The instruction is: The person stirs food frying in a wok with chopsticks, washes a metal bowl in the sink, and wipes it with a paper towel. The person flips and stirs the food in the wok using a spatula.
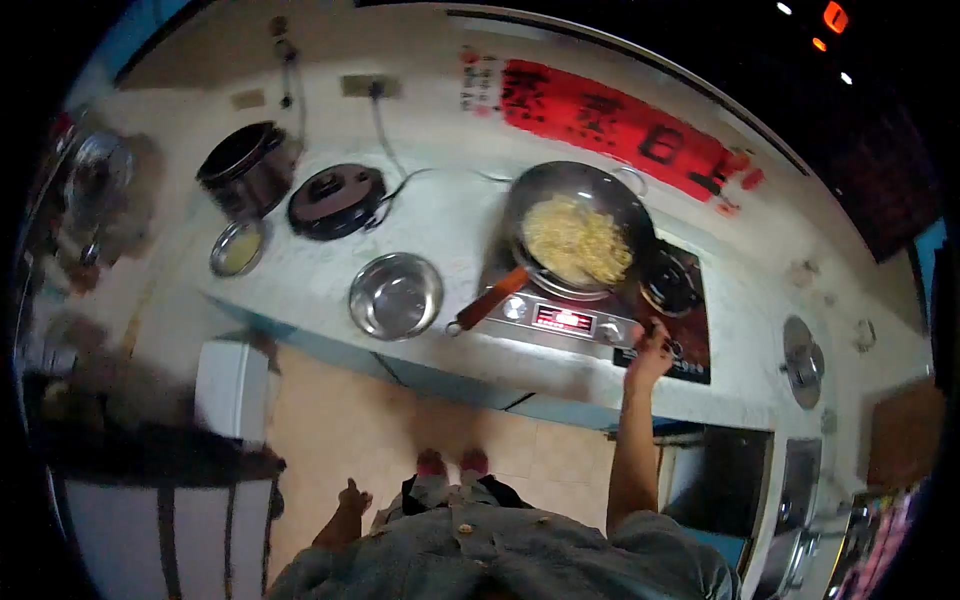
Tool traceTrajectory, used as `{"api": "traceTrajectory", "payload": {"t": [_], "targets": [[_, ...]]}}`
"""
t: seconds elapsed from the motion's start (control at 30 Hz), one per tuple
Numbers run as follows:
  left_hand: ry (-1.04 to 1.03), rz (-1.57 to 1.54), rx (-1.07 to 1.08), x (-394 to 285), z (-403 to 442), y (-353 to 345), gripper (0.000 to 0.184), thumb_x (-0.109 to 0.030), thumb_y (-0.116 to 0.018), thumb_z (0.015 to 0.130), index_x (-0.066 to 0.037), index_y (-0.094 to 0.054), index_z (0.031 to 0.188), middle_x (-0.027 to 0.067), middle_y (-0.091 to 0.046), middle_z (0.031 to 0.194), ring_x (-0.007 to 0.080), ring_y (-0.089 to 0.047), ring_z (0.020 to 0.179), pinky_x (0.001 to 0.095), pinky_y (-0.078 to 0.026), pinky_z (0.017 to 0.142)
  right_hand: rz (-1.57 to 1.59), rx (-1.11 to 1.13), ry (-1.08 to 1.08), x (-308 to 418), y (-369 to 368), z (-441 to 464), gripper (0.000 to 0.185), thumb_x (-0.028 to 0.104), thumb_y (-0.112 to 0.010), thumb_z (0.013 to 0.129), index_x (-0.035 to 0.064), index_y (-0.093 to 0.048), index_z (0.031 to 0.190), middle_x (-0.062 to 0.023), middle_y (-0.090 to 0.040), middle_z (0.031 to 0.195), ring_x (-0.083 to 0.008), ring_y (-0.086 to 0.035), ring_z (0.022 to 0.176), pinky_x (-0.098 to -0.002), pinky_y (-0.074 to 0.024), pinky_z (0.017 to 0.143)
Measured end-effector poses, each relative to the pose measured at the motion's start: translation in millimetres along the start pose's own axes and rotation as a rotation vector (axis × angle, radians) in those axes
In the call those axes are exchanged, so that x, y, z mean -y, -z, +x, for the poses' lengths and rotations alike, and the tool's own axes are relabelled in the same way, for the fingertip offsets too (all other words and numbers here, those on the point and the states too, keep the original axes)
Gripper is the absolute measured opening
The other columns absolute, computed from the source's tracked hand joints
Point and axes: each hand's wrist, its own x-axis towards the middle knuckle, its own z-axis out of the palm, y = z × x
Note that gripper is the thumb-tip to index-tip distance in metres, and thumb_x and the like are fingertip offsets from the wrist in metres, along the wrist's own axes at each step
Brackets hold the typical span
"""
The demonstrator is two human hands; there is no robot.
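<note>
At the front right corner of the induction cooktop (530,312), the right hand (652,355) was positioned just beside the right control knob (612,331). Its fingers were slightly parted and half bent; whether a fingertip touched the panel could not be determined. The left hand (353,498) hung over the tiled floor (320,410), well apart from the counter (460,215), with fingers loosely spread; blur obscured finer detail.

The wok (567,180) was seated on the cooktop, its wooden handle (495,300) directed toward the near left and overhanging the panel. The wok concealed most of the cooking surface. Pale yellow food (575,240) covered the wok's base; its type could not be identified. Characters on the lit display (564,319) were illegible.

To the right, a dark glass-topped hob (697,350) was partly covered by the wok and the right hand. To the left of the handle stood a metal bowl (396,297). Farther left, a small bowl (216,258) with pale yellow contents stood beside a black pot (240,180). Next to these sat a black domed item (336,202); whether it was a loose lid or a complete appliance was unclear. Objects along the far left were blurred, and the dark surround cut off both side edges. The grey shirt (480,560) hid most of the legs.
</note>
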Motion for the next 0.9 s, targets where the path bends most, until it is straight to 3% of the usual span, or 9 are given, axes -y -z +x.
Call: {"api": "traceTrajectory", "payload": {"t": [0.13,0.17,0.3,0.47,0.6,0.67,0.7,0.8,0.9], "targets": [[0.017,-0.485,-0.231,101,62,68,0.04,-0.043,-0.044,0.082,-0.006,-0.044,0.067,0.0074,-0.045,0.049,0.0203,-0.041,0.035,0.033,-0.039,0.036,0.15,0.013,0.12,14,-33,-9,0.028,0.021,-0.051,0.083,-0.0037,-0.051,0.097,-0.0102,-0.056,0.089,-0.0161,-0.055,0.073,-0.0278,-0.0488,0.068],[-0.13,-0.558,-0.169,76,-22,57,0.043,-0.039,-0.046,0.083,-0.008,-0.036,0.054,0.0047,-0.035,0.043,0.0173,-0.034,0.033,0.0317,-0.037,0.035,0.137,0.047,0.069,32,-51,-22,0.027,0.021,-0.051,0.083,-0.0037,-0.051,0.095,-0.0101,-0.056,0.089,-0.016,-0.056,0.07,-0.0283,-0.0491,0.068],[-0.099,-0.425,-0.422,55,-10,62,0.043,-0.039,-0.045,0.083,-0.009,-0.035,0.053,0.0052,-0.035,0.042,0.0175,-0.034,0.032,0.0286,-0.032,0.032,-0.063,0.276,0.221,63,-124,-101,0.023,0.017,-0.048,0.084,-0.0043,-0.051,0.091,-0.0089,-0.055,0.086,-0.014,-0.055,0.07,-0.0246,-0.0464,0.063],[-0.266,-0.489,-0.269,27,13,92,0.043,-0.04,-0.042,0.083,-0.007,-0.039,0.056,0.008,-0.042,0.045,0.0182,-0.039,0.033,0.0297,-0.034,0.032,-0.507,0.822,0.727,41,-196,-212,0.007,0.0,-0.051,0.075,0.0013,-0.051,0.082,-0.0114,-0.054,0.084,-0.0209,-0.053,0.076,-0.0288,-0.0436,0.066],[-0.232,-0.351,-0.306,-9,25,144,0.034,-0.037,-0.04,0.085,-0.008,-0.043,0.067,0.0085,-0.043,0.045,0.0176,-0.04,0.034,0.0281,-0.033,0.033,-0.697,0.981,0.689,-37,-220,-276,0.017,0.002,-0.053,0.074,0.0043,-0.054,0.09,-0.012,-0.052,0.089,-0.0291,-0.053,0.081,-0.0331,-0.0436,0.069],[-0.271,-0.889,0.517,9,69,213,0.038,-0.035,-0.041,0.085,-0.007,-0.045,0.06,0.0086,-0.044,0.044,0.0178,-0.042,0.034,0.0283,-0.033,0.032,-0.725,0.98,0.655,-64,-225,-292,0.018,0.005,-0.054,0.075,0.005,-0.053,0.093,-0.0133,-0.051,0.092,-0.0326,-0.05,0.087,-0.0374,-0.0412,0.075],[-0.284,-0.888,0.517,16,84,232,0.038,-0.035,-0.041,0.085,-0.007,-0.045,0.06,0.0086,-0.044,0.044,0.0178,-0.042,0.034,0.0283,-0.033,0.032,-0.841,0.98,0.639,-71,-229,-297,0.019,0.006,-0.053,0.075,0.0047,-0.053,0.094,-0.0143,-0.051,0.093,-0.033,-0.049,0.089,-0.0378,-0.04,0.077],[-0.422,0.131,-0.296,27,110,282,0.035,-0.032,-0.044,0.083,-0.004,-0.054,0.066,0.0072,-0.049,0.049,0.0173,-0.049,0.04,0.0296,-0.04,0.037,-0.828,0.953,0.498,-110,-246,-300,0.027,0.003,-0.052,0.069,0.0032,-0.053,0.096,-0.0166,-0.049,0.1,-0.0339,-0.046,0.092,-0.0363,-0.0381,0.079],[-0.444,-0.054,-0.314,13,87,306,0.03,-0.032,-0.05,0.08,-0.004,-0.056,0.07,0.0076,-0.052,0.054,0.0175,-0.051,0.043,0.0304,-0.044,0.042,-0.79,0.825,0.512,-126,-256,-301,0.026,0.004,-0.045,0.075,0.0037,-0.052,0.1,-0.0153,-0.047,0.102,-0.0296,-0.047,0.09,-0.033,-0.0393,0.076]]}}
